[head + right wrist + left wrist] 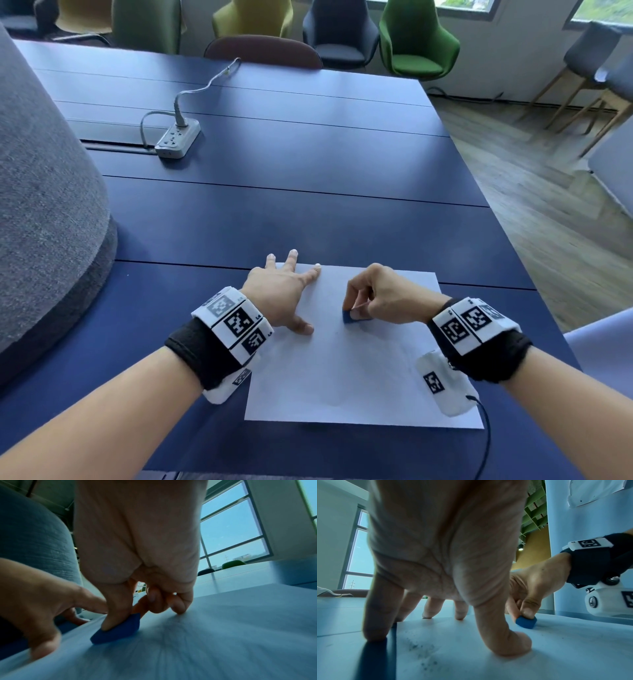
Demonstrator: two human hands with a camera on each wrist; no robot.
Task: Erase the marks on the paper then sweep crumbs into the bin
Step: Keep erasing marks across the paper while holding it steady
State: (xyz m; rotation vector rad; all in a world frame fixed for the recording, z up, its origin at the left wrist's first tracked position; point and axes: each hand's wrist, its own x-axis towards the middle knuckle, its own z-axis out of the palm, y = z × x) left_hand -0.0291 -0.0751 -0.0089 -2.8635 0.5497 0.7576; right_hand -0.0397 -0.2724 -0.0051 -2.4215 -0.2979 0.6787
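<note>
A white sheet of paper [359, 370] lies on the dark blue table [274, 212] near its front edge. My left hand [287, 294] lies spread with straight fingers, pressing the paper's far left corner flat. My right hand [363, 305] pinches a small blue eraser [350, 317] between thumb and fingers and holds it down on the upper middle of the sheet. In the left wrist view dark eraser crumbs [421, 650] speckle the paper beside the thumb, and the eraser [526, 622] touches the sheet. The right wrist view shows the eraser [118, 630] under my thumb, blurred. No bin is in view.
A grey power strip [178, 138] with its cable lies far back on the table's left. A large grey upholstered form [44, 205] rises at the left. Chairs [418, 37] line the far side. The table's right edge [479, 178] drops to a wooden floor.
</note>
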